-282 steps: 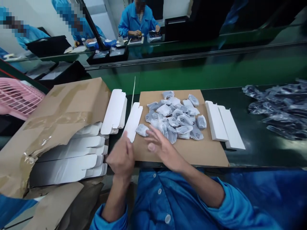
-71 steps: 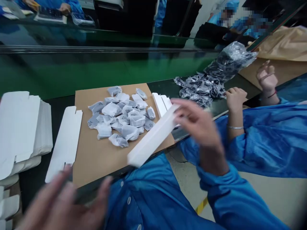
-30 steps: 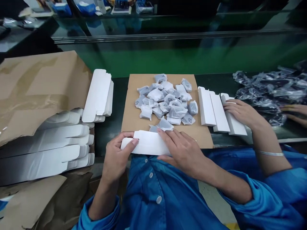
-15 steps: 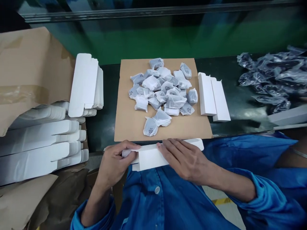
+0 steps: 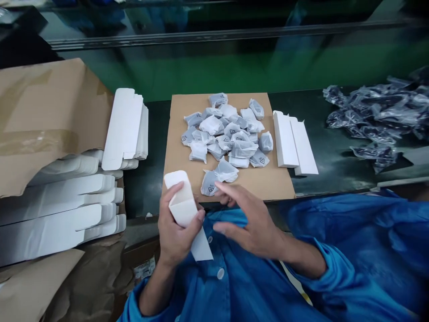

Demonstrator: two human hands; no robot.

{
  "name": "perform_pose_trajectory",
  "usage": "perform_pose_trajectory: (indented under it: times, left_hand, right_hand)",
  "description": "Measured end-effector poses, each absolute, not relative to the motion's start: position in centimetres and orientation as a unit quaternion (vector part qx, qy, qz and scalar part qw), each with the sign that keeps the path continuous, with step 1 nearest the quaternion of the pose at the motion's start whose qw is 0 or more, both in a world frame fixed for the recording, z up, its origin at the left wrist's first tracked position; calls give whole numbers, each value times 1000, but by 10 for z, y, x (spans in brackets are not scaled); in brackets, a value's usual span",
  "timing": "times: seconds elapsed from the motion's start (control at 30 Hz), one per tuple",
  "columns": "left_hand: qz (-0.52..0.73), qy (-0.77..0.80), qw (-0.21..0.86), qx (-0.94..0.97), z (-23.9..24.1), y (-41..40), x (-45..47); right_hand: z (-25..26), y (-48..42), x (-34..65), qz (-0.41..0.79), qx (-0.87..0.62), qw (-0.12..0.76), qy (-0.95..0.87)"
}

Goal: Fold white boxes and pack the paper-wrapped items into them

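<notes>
A narrow white cardboard box (image 5: 183,206) is held tilted in front of my chest, its end flap standing up at the top. My left hand (image 5: 177,228) is wrapped around it, thumb on one side and fingers on the other. To the right of the box, my right hand (image 5: 248,219) is open with thumb and fingers apart, and nothing shows in it. Its fingertips appear over the nearest wrapped packets (image 5: 225,171); whether they touch cannot be seen. Behind these, a heap of small packets in whitish printed wrapping (image 5: 231,134) lies on a brown cardboard sheet (image 5: 181,165).
Two white boxes (image 5: 295,143) lie right of the sheet. Black items in clear plastic (image 5: 378,112) are piled at the far right. At left are a stack of flat white cartons (image 5: 124,127) and a large brown carton (image 5: 50,107) holding more. A blue-sleeved person (image 5: 355,223) is close at right.
The box has turned from lying crosswise to slanting upward in my left hand. My right hand has let go of it and opened beside it. The view has shifted slightly.
</notes>
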State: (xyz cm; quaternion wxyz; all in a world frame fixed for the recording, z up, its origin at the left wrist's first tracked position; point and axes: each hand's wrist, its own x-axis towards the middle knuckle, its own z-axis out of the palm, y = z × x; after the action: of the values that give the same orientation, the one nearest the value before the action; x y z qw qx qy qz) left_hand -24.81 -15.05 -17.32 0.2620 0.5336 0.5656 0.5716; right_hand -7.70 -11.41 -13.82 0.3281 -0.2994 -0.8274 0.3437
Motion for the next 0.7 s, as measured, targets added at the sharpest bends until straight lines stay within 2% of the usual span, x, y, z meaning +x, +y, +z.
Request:
perform_pose_trajectory:
  times: [0.07, 0.13, 0.2, 0.33, 0.43, 0.53, 0.7]
  left_hand:
    - [538, 562, 219, 589, -170, -150, -257]
    - [518, 558, 185, 621, -168, -151, -261]
    - [503, 547, 218, 633, -168, -152, -261]
    - [465, 530, 306, 640, -169, -151, -261]
    - [431, 550, 274, 661, -167, -148, -260]
    - [449, 562, 205, 664, -169, -146, -257]
    - [519, 533, 121, 657, -174, -145, -246]
  right_hand:
    - [-132, -100, -79, 368, -286, 364, -806]
    - [-128, -87, -81, 401, -224, 356, -814]
    - [-126, -75, -81, 452, -216, 364, -785]
    - [-123, -57, -84, 587, -304, 418, -623]
    - [-120, -54, -92, 660, -278, 348, -605]
    - [-116, -59, -97, 654, -269, 307, -637]
    - [-114, -68, -97, 625, -276, 318, -657]
